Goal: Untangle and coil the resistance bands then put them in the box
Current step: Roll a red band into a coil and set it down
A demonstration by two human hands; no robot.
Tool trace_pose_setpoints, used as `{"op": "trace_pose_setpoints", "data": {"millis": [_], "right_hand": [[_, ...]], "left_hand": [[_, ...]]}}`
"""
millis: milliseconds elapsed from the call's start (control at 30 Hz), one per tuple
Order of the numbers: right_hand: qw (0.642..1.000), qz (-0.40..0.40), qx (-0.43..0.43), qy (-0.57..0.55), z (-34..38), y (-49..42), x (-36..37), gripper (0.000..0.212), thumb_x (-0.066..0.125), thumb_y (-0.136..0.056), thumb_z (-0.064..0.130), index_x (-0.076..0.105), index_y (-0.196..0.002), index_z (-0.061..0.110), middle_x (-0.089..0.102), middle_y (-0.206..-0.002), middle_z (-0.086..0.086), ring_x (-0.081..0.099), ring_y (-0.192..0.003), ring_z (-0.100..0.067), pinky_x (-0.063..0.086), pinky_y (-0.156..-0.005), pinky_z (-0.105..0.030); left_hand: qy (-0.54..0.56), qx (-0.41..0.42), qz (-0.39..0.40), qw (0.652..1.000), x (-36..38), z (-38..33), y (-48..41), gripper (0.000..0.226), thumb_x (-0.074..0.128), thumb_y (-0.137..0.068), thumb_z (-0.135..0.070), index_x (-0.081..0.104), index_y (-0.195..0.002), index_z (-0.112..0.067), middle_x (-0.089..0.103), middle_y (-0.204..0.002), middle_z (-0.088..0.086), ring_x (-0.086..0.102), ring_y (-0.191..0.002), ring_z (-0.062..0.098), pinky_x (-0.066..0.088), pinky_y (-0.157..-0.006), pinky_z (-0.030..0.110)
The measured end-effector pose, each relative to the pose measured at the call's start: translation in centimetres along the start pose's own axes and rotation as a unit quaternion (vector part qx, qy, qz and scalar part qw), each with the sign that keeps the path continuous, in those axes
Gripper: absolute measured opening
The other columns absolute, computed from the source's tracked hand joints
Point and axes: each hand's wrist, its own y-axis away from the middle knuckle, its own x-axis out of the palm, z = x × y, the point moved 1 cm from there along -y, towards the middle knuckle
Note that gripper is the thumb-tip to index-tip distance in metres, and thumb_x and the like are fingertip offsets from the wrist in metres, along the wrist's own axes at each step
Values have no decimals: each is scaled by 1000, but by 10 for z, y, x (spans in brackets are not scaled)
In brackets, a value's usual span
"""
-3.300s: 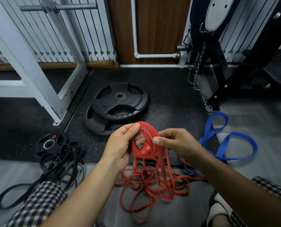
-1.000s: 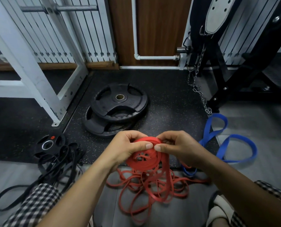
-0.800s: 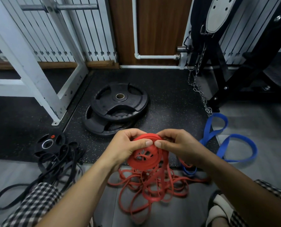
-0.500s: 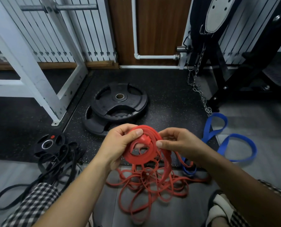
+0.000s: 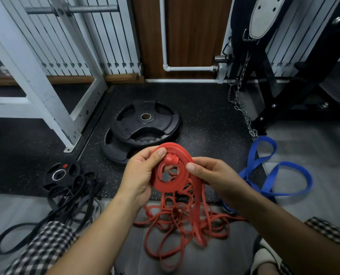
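A red resistance band [image 5: 168, 181] is partly wound into a flat coil held above the floor. My left hand [image 5: 140, 175] grips the coil's left side, thumb pressed near its top. My right hand [image 5: 212, 174] pinches the coil's right edge where the loose strand leaves it. The rest of the red band hangs down into a tangled heap [image 5: 182, 225] on the floor. A blue band [image 5: 274, 175] lies in loops to the right. A black band tangle [image 5: 66, 197] lies to the left. No box is in view.
Two stacked black weight plates [image 5: 143, 128] lie on the rubber mat ahead. A small plate [image 5: 61, 172] sits by the black bands. A white rack frame [image 5: 46, 76] stands left, a black machine with a hanging chain [image 5: 242, 108] right. My checked-trousered knees frame the bottom.
The coil has been turned and tilted up between my hands, with more red band wound onto it. My left thumb moved up to the coil's top.
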Motion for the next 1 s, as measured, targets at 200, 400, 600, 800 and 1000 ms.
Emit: {"op": "trace_pose_setpoints", "data": {"millis": [200,400,600,800,1000], "right_hand": [[1000,13,-3,-22,-6,2,8,18,54,-89,16,67,-101,13,70,-79,2,63,-71,-7,54,-71,-22],[999,-12,-16,-32,-3,1,4,13,56,-88,13,69,-90,14,68,-66,2,58,-65,-16,51,-64,-27],[999,28,0,34,2,2,-3,11,60,-87,10,69,-91,13,69,-86,-17,61,-75,-25,51,-75,-39],[996,52,2,77,5,4,-4,12,59,-88,10,68,-95,13,73,-93,-14,68,-91,-32,53,-88,-43],[993,73,6,88,11,5,-8,11,58,-87,8,67,-94,10,71,-86,-9,67,-78,-17,56,-73,-25]], "left_hand": [[84,-7,-27,996,-1,-1,-2,19,60,-71,-18,62,-85,-5,69,-64,2,66,-58,8,55,-55,19],[95,-44,18,994,-4,1,0,23,61,-74,-19,61,-91,-4,69,-73,7,66,-68,14,58,-66,25],[-164,-4,62,984,-8,-13,-1,31,67,-63,-27,65,-92,-15,61,-72,1,59,-58,7,49,-58,15],[-235,18,49,971,-6,-6,0,6,67,-76,-17,67,-70,-15,63,-57,-5,55,-51,4,46,-53,15],[-193,-56,75,977,-6,-4,3,20,65,-68,-31,65,-76,-13,60,-58,0,52,-46,5,45,-47,17]]}}
